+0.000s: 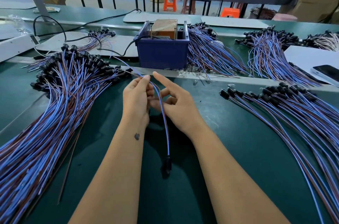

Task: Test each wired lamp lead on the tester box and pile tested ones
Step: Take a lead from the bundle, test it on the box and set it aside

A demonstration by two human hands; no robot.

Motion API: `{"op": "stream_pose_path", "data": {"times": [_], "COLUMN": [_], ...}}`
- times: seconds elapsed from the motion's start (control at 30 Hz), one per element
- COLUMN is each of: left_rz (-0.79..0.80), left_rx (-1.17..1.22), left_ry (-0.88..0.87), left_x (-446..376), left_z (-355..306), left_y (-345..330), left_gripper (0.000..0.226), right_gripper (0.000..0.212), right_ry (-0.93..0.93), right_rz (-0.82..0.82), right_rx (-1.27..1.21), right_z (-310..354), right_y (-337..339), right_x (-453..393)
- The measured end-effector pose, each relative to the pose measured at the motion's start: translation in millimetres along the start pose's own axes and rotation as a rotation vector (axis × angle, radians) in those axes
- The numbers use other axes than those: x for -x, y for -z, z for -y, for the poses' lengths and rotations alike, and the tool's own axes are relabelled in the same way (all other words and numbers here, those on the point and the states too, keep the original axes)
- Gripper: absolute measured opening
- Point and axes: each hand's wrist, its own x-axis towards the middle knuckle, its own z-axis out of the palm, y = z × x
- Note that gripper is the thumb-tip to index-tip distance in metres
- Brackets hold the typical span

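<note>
**One lead held upright between both hands, socket end down**

Nearest the camera, two bare forearms reach forward over the green bench point(247, 150). Between them hangs a single lamp lead point(166, 132), its long axis running almost straight away from the viewer: the black socket point(167, 166) hangs at the near end, above the bench, and the blue and brown wires rise from it to the hands. The left hand point(137, 99) pinches the wires near their far end, the stripped tips pointing up and left toward the blue tester box point(162, 53). The right hand point(176, 102) has its forefinger stretched forward while thumb and lower fingers curl round the wires lower down; the exact hold there is partly hidden behind the left hand. A large pile of leads point(55, 104) fans out at left, another bundle point(293, 113) lies at right, both cut off by the picture's edges. The tester's contacts inside the box are hard to make out.
</note>
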Motion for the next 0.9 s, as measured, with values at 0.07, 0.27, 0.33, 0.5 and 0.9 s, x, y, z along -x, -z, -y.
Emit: {"op": "stream_pose_path", "data": {"times": [0.07, 0.27, 0.33, 0.5, 0.9], "left_rz": [-0.021, 0.211, 0.379, 0.996, 0.729], "left_rx": [0.063, -0.092, -0.292, -0.415, -0.894], "left_ry": [0.026, -0.105, -0.171, 0.150, -0.107], "left_x": [-0.9, 7.0, 11.6, 26.3, 48.4], "left_z": [-0.8, -2.0, -0.3, 9.4, 30.5], "left_y": [1.6, 0.6, -1.3, -3.2, -32.4], "left_gripper": [0.023, 0.029, 0.030, 0.035, 0.019], "right_gripper": [0.034, 0.032, 0.030, 0.020, 0.025], "right_ry": [-0.005, -0.194, -0.255, -0.289, -0.422], "right_rz": [-0.062, -0.453, -0.551, -0.583, -0.180], "right_rx": [-0.177, -0.364, -0.391, -0.203, 0.693], "right_z": [1.9, -5.3, -7.3, -11.9, 15.2], "right_y": [1.4, 16.3, 25.0, 41.7, 101.7], "right_x": [-0.7, -9.0, -12.4, -15.4, 24.1]}}
